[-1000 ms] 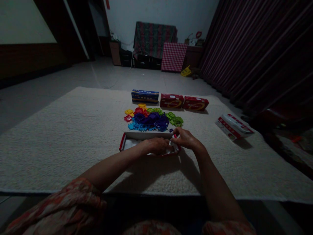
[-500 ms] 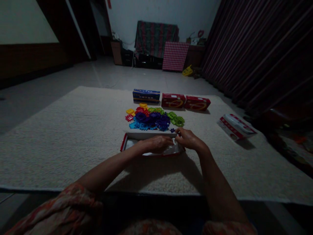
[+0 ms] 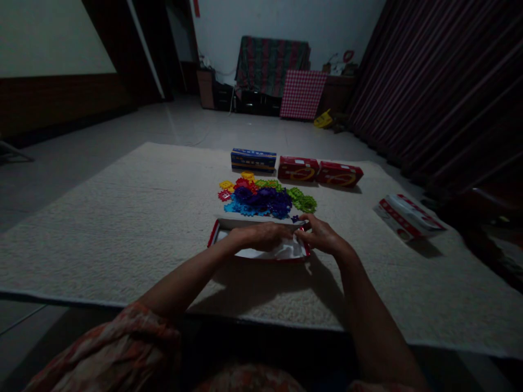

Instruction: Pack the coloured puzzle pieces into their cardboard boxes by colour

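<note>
My left hand (image 3: 268, 235) reaches over an open shallow box (image 3: 213, 233) with red outer sides. Its fingers are closed at a crumpled white paper or plastic lining (image 3: 289, 250) inside. My right hand (image 3: 322, 234) is at the box's far right corner, thumb and fingers closed around the wall there. The two hands nearly meet, and their fingertips are partly hidden. Just behind the box lies a heap of toothed plastic pieces: dark blue pieces (image 3: 267, 200), light blue pieces (image 3: 235, 208), green pieces (image 3: 304, 201), red pieces (image 3: 244, 185) and yellow pieces (image 3: 247, 176). One small dark blue piece (image 3: 295, 219) lies near my right fingers.
Behind the heap stand a blue box (image 3: 253, 160) and two red boxes, one in the middle (image 3: 298, 170) and one farther right (image 3: 340, 174). A white-and-red carton (image 3: 408, 218) sits at the right on the pale mat (image 3: 134, 218). Dark curtains (image 3: 441, 81) hang beyond.
The view has turned slightly left, so everything appears shifted right. Both hands stay at the box's right part, with only small finger movements. The heap looks unchanged.
</note>
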A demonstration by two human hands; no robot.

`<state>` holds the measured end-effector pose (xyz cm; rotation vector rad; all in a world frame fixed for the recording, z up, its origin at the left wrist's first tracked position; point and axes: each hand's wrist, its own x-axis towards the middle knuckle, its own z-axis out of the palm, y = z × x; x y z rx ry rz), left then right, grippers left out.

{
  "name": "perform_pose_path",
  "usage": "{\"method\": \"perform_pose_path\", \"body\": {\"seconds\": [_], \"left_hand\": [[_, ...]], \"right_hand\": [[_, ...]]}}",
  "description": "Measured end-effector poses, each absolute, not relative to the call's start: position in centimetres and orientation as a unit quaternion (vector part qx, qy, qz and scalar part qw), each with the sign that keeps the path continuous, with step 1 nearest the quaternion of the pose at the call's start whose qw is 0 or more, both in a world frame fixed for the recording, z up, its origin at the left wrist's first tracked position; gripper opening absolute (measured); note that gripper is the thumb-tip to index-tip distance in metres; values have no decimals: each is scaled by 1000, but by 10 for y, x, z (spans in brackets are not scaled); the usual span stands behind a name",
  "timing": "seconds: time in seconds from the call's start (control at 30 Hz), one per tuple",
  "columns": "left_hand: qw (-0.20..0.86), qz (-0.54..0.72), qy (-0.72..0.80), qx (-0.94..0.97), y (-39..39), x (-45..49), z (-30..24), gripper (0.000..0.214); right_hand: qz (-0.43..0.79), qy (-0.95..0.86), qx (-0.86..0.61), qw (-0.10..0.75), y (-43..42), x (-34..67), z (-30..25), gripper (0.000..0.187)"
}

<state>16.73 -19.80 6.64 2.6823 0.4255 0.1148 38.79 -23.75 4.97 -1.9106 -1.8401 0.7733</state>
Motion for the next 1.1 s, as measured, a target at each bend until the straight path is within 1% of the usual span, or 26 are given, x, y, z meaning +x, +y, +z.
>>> {"method": "perform_pose_path", "body": {"seconds": [0.07, 0.2, 0.27, 0.33, 0.47, 0.67, 0.8, 0.93, 1.1], "left_hand": [[228, 55, 204, 950, -194, 144, 79, 44], [175, 198, 380, 886, -186, 80, 91, 38], [177, 220, 460, 842, -184, 52, 86, 40], [209, 213, 511, 806, -183, 33, 75, 44], [268, 231, 540, 764, -180, 24, 53, 55], [287, 286, 546, 733, -172, 27, 40, 55], [277, 314, 563, 713, -177, 19, 36, 66], [286, 338, 589, 676, -183, 14, 26, 72], [358, 345, 630, 596, -185, 16, 18, 76]], "right_hand": [[261, -657, -683, 182, -237, 387, 47, 50], [210, -681, -685, 151, -238, 382, 48, 47], [200, -686, -685, 140, -239, 379, 48, 46], [192, -687, -687, 138, -238, 377, 46, 45], [176, -697, -680, 144, -236, 378, 42, 45], [159, -699, -690, 102, -237, 373, 48, 46], [161, -703, -689, 78, -241, 368, 57, 49], [156, -712, -679, 91, -242, 366, 57, 49], [153, -709, -680, 103, -242, 367, 52, 57]]}}
